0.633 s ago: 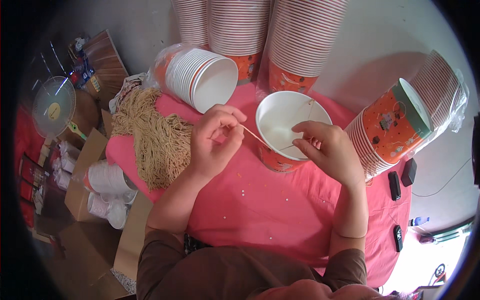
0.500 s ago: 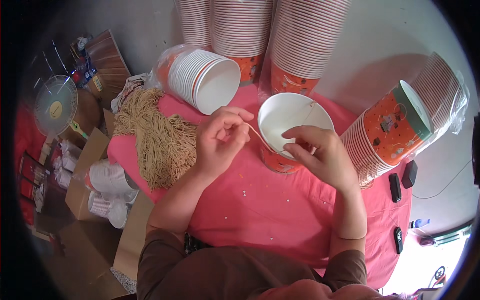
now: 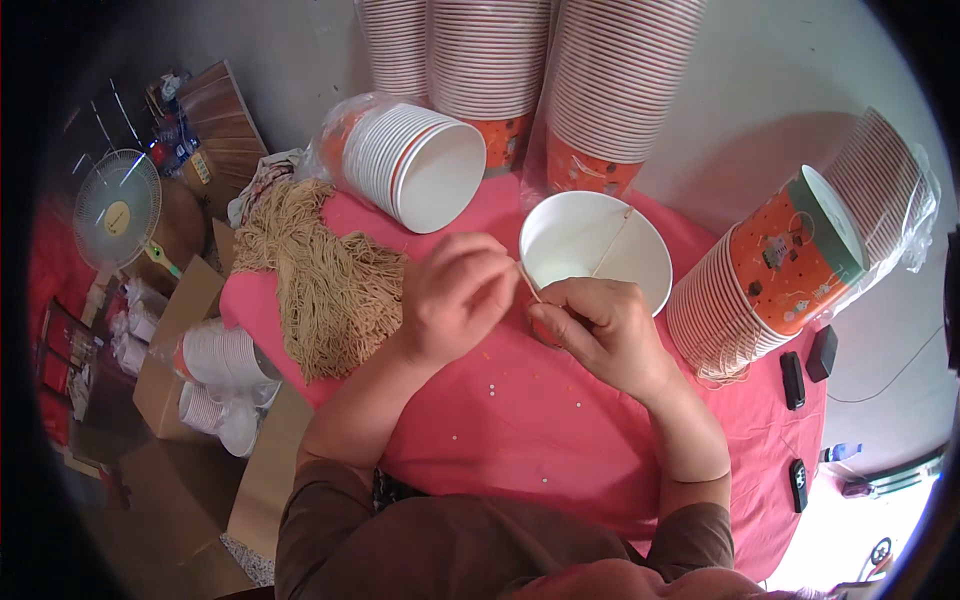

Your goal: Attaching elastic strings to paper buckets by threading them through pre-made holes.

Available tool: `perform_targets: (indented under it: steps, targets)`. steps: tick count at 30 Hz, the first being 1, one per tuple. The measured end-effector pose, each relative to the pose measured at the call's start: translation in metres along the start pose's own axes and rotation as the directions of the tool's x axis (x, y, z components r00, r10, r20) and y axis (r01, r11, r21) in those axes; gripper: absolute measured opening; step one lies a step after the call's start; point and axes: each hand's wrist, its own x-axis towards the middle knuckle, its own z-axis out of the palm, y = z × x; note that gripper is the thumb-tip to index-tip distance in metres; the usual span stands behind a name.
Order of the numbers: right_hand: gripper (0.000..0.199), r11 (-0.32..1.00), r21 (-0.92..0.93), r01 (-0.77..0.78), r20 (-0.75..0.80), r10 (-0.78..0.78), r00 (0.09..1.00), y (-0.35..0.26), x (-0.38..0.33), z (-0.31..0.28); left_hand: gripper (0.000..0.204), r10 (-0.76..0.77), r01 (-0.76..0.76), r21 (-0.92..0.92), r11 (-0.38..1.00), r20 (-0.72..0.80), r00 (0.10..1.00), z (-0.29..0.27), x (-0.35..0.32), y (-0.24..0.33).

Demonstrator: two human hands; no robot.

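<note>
While pinching a thin cord (image 3: 530, 284) between thumb and forefinger of the right hand (image 3: 612, 330) at the near rim of a white-lined orange bucket (image 3: 570, 235), holding the left hand (image 3: 455, 300) just beside, with curled fingers near the cord; too blurred to tell whether gripping it. Can see a strand (image 3: 612, 243) slanting inside the bucket to its far rim, and, left on the pink-covered counter (image 3: 590, 470), a heap of tan cords (image 3: 340, 290).

Pale grey wall (image 3: 770, 60) behind pink-covered table (image 3: 610, 450); speckled floor (image 3: 247, 560) lower left; lower right, perhaps bright doorway (image 3: 840, 525).
</note>
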Motion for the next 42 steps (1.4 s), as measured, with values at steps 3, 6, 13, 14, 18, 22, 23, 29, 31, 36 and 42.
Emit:
perform_targets:
  steps: [3,6,13,14,18,22,23,29,31,36,42]
  targets:
    - [0.009,1.0,-0.002,-0.003,-0.007,0.003,1.0,0.001,0.0,-0.001,0.009,-0.297,0.293,-0.208,0.933,0.01,0.955,0.0,-0.005,-0.004]
    - [0.009,0.998,-0.059,-0.025,-0.049,0.022,0.999,0.002,0.0,-0.003,0.006,-0.434,0.436,-0.354,0.828,0.09,0.897,0.0,-0.007,0.0]
    - [0.008,0.963,-0.243,0.12,-0.156,-0.161,0.974,0.009,0.003,0.0,0.011,-0.424,0.494,-0.464,0.735,0.255,0.869,0.004,-0.008,0.017]
    - [0.008,0.936,-0.299,0.186,-0.142,-0.237,0.961,0.009,0.004,0.001,0.014,-0.437,0.515,-0.474,0.714,0.272,0.857,0.006,-0.01,0.018]
    - [0.01,0.887,-0.405,0.222,-0.056,-0.266,0.962,0.008,0.003,0.003,0.011,-0.48,0.584,-0.541,0.605,0.337,0.81,0.009,-0.01,0.022]
    - [0.011,0.901,-0.362,0.239,-0.073,-0.283,0.956,0.007,0.002,0.001,0.01,-0.559,0.622,-0.701,0.35,0.377,0.739,0.01,-0.011,0.023]
    - [0.012,0.906,-0.353,0.232,-0.074,-0.274,0.959,0.007,0.002,-0.001,0.009,-0.597,0.701,-0.685,0.197,0.484,0.64,0.008,-0.009,0.024]
    - [0.014,0.991,-0.136,-0.012,-0.006,0.012,1.0,-0.013,-0.002,-0.028,0.008,-0.556,0.734,-0.67,-0.114,0.655,0.511,-0.001,-0.009,0.01]
    - [0.015,0.999,-0.026,-0.03,0.024,0.03,0.999,-0.016,-0.002,-0.031,0.008,-0.588,0.804,-0.594,-0.01,0.654,0.476,0.003,-0.013,0.012]
    - [0.015,0.985,0.131,0.113,0.055,-0.121,0.991,-0.015,-0.002,-0.028,0.014,-0.502,0.643,-0.424,0.638,0.405,0.764,0.01,-0.015,0.029]
    - [0.016,0.987,0.159,0.027,0.051,-0.035,0.998,-0.012,-0.002,-0.024,0.014,-0.37,0.547,-0.361,0.755,0.455,0.81,0.007,-0.005,0.038]
